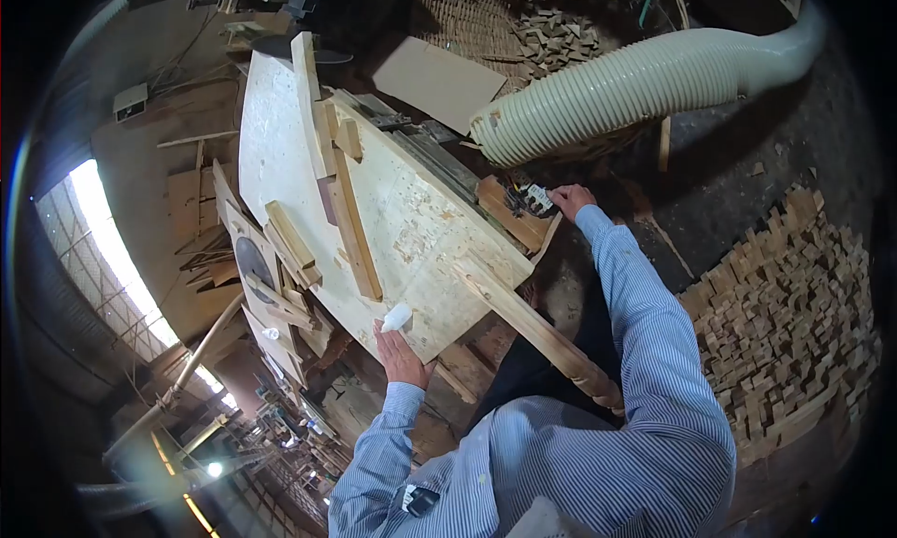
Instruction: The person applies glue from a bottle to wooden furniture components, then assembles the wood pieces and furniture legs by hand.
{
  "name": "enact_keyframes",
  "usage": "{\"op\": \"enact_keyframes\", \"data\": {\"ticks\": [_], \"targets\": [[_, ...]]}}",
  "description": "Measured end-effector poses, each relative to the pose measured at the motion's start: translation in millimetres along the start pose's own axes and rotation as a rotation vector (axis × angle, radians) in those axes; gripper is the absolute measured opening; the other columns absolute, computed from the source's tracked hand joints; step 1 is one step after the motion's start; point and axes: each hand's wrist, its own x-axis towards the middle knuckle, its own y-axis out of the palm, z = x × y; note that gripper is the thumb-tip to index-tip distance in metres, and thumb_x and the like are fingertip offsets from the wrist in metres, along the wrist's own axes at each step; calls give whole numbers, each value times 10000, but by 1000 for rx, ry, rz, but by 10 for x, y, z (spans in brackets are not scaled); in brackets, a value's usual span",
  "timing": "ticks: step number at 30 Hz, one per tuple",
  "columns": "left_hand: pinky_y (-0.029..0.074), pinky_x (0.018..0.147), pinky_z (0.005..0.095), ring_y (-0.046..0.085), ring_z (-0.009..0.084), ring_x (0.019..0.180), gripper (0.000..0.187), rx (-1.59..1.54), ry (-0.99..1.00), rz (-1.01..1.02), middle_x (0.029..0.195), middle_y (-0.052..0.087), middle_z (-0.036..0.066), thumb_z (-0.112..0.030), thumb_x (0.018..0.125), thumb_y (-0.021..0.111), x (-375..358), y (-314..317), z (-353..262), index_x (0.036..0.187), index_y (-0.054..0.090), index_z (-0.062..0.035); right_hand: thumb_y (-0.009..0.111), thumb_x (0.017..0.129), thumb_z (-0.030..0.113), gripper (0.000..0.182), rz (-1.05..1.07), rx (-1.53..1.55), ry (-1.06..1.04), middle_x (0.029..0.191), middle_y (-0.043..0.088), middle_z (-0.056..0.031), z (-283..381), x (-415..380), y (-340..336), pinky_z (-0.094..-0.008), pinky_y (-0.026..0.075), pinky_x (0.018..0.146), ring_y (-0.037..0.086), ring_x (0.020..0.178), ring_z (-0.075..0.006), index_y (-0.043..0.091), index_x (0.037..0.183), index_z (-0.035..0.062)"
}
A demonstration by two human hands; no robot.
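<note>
My left hand [404, 359] lies at the near edge of a worn, pale work table [439, 248], its fingers stretched out. Right at its fingertips is a small white plastic bottle [397, 317] on the table top. Out to the right, my right hand [572, 200] has its fingers closed at an electrical switch [538, 199] with wires, mounted beside the table's side. A long wooden bar [542, 332] runs from the table top toward my body.
Wood strips [350, 220] and short blocks [290, 242] lie on the table. A ribbed white hose [617, 94] crosses at upper right. Stacked wood blocks [785, 323] fill the right side, and a woven basket [467, 24] stands behind. A flat board [437, 82] leans nearby.
</note>
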Motion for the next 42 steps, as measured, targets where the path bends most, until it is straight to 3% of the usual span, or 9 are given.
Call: {"op": "enact_keyframes", "data": {"ticks": [12,15,17,24,29,33,37,40,42], "targets": [[77,1269,632,8,562,1565,1327,-47,-41,13,1670,-3,388,-347,708,933,-32,22,38,1576,31,93,632,974,567,528,-13,-85,-24,1065,777,-183,91,75,-7,-446,540,938,740,1023,-364,789,1150,95],[77,1267,636,6,552,1569,1330,-53,-81,68,1676,-8,377,-346,716,927,-42,19,32,1590,19,78,647,966,548,505,29,-115,33,1179,756,-174,143,75,-12,-451,520,1011,704,1109,-391,789,1173,110],[78,1267,637,7,549,1570,1331,-52,-86,80,1677,-11,375,-346,719,925,-52,17,45,1593,15,76,656,973,530,485,-37,-72,-52,1042,783,-181,-34,180,82,-427,550,902,751,984,-338,794,1147,99],[80,1263,642,9,543,1572,1323,-57,-99,91,1679,-12,370,-344,719,927,-34,-23,22,1596,27,71,702,963,450,412,7,7,-21,1029,791,-173,-221,391,190,-392,554,891,759,940,-271,801,1117,80],[85,1259,647,10,548,1571,1320,-52,-68,39,1677,-17,377,-330,707,938,-46,12,22,1584,43,87,711,956,355,335,-93,-53,109,1049,785,-177,-404,456,313,-387,547,942,754,998,-320,809,1075,57],[80,1258,646,8,551,1570,1307,-54,-97,100,1673,-17,387,-339,720,929,-27,-33,22,1579,43,91,674,963,412,413,-138,56,139,1187,745,-203,-462,398,243,-425,522,1007,707,1142,-348,784,1159,65],[84,1263,637,14,538,1576,1255,-60,-98,17,1686,1,363,-341,735,905,-4,112,63,1590,84,72,670,965,455,516,-276,-156,145,1278,703,-220,-106,7,-166,-432,505,1051,666,1216,-377,721,1274,46],[89,1270,624,13,519,1584,1318,17,-137,-60,1697,4,343,-372,689,929,-60,225,138,1600,88,75,714,1003,383,551,-283,226,-66,1258,730,-157,-470,-65,-130,-346,561,943,696,1130,-218,654,1357,-35],[88,1268,633,13,507,1588,1297,17,-162,136,1707,3,320,-393,694,915,8,91,63,1612,114,51,691,1037,317,497,-209,517,-49,1188,722,-78,-127,-531,-304,-257,547,809,674,1000,-129,628,1400,-16]]}}
